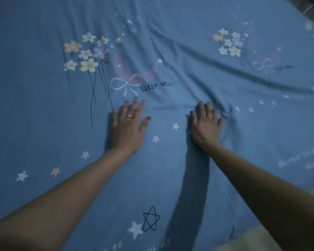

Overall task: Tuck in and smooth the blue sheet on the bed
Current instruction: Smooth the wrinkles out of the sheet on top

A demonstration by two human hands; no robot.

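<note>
Both of your hands lie flat on the blue sheet (43,98), which covers the bed across nearly the whole view. Your left hand (128,126) has its fingers (134,105) straight and spread wide, palm down, holding nothing, just below the printed words "SLEEP WELL" (156,86) and the bow (125,83) under the moon (132,67). Your right hand (205,126) is also flat with straight fingers held closer together, gripping nothing, and it sits right at the near end of the creases. The relation that matters is this: the wrinkles (234,69) fan out ahead of and to the right of your right hand, with long ridges running from the middle of the sheet toward the far right, and a small bunched knot of folds touching your right fingertips. So your right hand is the nearer one, and a push away from you and outward to the right looks like what would flatten them; that is my reading, not something shown. The cloth ahead of your left hand and off to the left looks much flatter. The bed's edge appears at the lower right, where a pale strip (250,238) shows beyond the sheet, and a darker strip shows at the top right corner; whether the sheet is tucked there cannot be told.
</note>
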